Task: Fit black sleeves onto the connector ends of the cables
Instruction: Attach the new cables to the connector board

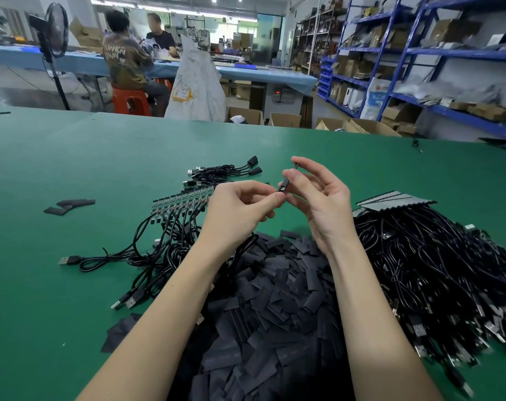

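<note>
Black sleeve (283,186) | pinched by both hands (237,209) (318,198) | no legible print

A green surface (72,157) fills the lower frame. Beyond it runs a long blue bench (246,71) where two people sit — one on a red stool (130,101). A black standing fan (56,33) stands at upper left; blue metal shelving (437,53) stacked with cartons lines the right. Strip lights (170,7) glow overhead — open cardboard boxes (286,119) sit on the floor.

Factory assembly workshop | green worktop (72,169) heaped with cables (437,261) | blue storage racks (396,53) — cartons (246,115) — seated workers (124,59)
</note>
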Tool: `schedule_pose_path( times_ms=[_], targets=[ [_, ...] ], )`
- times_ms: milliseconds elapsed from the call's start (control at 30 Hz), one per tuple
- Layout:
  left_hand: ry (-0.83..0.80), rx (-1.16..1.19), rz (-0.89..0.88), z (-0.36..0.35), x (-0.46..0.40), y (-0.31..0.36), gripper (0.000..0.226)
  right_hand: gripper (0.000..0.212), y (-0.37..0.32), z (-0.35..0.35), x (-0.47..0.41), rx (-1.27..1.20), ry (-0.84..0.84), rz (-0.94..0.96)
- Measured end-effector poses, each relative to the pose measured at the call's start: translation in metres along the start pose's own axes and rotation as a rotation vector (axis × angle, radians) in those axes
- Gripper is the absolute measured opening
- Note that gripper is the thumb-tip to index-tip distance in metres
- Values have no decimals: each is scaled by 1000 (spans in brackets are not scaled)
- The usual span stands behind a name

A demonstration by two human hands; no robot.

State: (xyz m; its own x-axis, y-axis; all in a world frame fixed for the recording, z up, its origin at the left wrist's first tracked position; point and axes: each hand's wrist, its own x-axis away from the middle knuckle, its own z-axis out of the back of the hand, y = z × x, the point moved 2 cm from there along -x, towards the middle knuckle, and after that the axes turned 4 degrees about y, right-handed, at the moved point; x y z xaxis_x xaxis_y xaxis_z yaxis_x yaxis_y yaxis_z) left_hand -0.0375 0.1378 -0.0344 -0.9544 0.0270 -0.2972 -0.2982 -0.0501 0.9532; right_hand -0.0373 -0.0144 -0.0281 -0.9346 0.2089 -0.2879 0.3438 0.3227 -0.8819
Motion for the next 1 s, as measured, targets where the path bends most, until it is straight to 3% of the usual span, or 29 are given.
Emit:
schedule_pose_path(
  times_ms=[367, 600, 1000],
  targets=[
    [0, 24, 4, -1, 1, 3, 5, 27, -2, -2, 2, -66, -12, -5],
    [-6, -25, -6, 2, 1, 3, 6, 35, -5, 2, 2, -88, -114, -63],
    [20, -49, -22, 4, 0, 4, 6, 32, 0, -2, 3, -63, -116, -35]
  ],
)
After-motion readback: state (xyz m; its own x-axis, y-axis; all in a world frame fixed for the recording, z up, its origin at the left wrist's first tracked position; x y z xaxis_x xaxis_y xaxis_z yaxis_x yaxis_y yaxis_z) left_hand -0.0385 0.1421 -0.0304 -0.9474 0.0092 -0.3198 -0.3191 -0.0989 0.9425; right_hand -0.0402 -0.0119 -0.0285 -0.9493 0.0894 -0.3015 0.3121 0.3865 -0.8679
